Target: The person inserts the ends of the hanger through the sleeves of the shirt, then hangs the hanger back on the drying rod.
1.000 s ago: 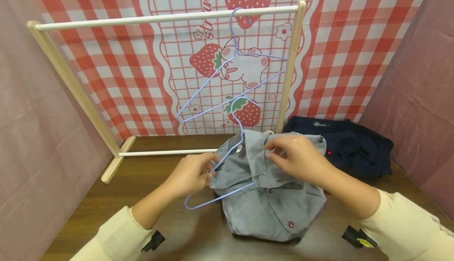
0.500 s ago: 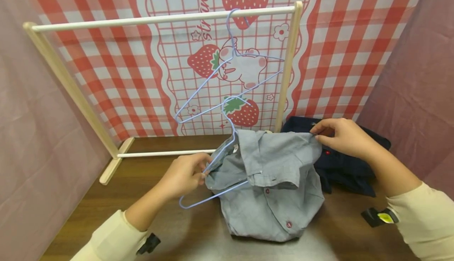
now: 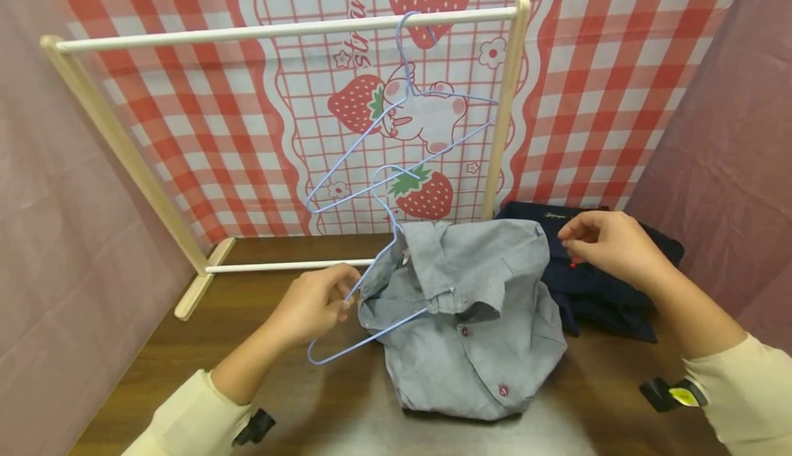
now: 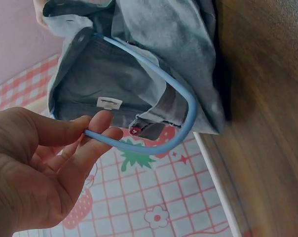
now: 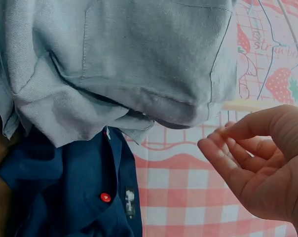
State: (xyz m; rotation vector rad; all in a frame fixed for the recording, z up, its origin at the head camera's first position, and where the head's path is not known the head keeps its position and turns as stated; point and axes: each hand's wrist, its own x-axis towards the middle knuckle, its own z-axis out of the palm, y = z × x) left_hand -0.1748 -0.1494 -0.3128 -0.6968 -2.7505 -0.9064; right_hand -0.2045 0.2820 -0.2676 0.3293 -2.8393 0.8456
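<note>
My left hand (image 3: 311,306) pinches one side of a light-blue wire hanger (image 3: 365,340). In the left wrist view, thumb and fingers meet on the hanger (image 4: 181,131) near its rounded end. A grey shirt (image 3: 476,373) with red buttons hangs over the hanger's other side, covering it, and its lower part reaches the table. The opening shows a white label (image 4: 109,103). To the right of the shirt, my right hand (image 3: 609,243) holds nothing, its fingers loosely bent. The right wrist view shows this hand (image 5: 260,163) slightly apart from the grey cloth (image 5: 139,54).
A rack with a white top rail (image 3: 247,32) and wooden posts stands behind. From its rail hangs a second blue hanger (image 3: 354,148). Dark navy clothing (image 3: 609,301) with a red button lies at the back right on the wooden table (image 3: 216,346). Pink cloth (image 3: 37,201) borders both sides.
My right hand went from the shirt's middle to its right edge, drew that cloth outward, then let go. The held hanger and the shirt's top shifted slightly left.
</note>
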